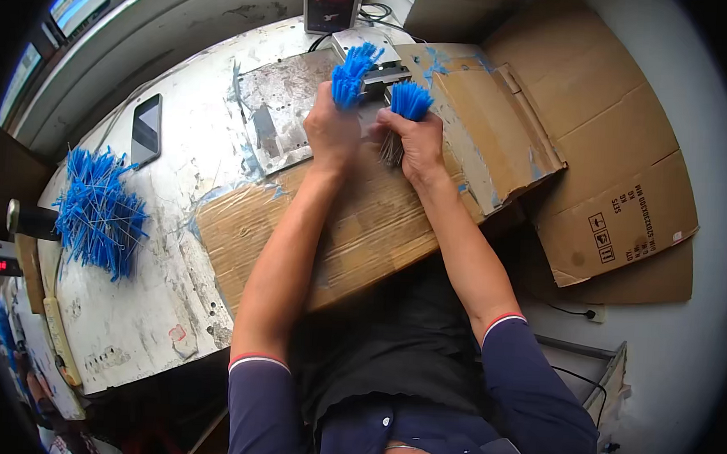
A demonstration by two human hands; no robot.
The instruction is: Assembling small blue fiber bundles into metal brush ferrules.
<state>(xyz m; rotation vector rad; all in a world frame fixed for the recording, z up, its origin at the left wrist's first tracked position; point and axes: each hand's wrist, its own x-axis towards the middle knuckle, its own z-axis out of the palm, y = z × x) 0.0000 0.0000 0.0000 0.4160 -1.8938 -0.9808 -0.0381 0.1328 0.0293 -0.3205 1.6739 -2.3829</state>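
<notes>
My left hand (333, 135) is closed round a bundle of thin pieces with bright blue ends (357, 70); the blue ends stick up above the fist and its lower part is blurred. Close beside it, my right hand (415, 141) grips a second bundle of blue-ended wires (410, 101). Below that hand, the bundle's thin, metallic-looking stems (391, 149) hang down. Both bundles are upright in front of a small metal fixture (381, 78) on the bench. A large loose heap of the same blue-ended wires (101, 213) lies at the left of the bench.
Flattened cardboard (330, 238) covers the bench's near edge under my forearms. A taped cardboard box (492, 123) stands right of the fixture, with a larger carton (621, 183) beyond. A phone (147, 129) lies on the white worktop (172, 274). A digital counter (332, 7) stands behind.
</notes>
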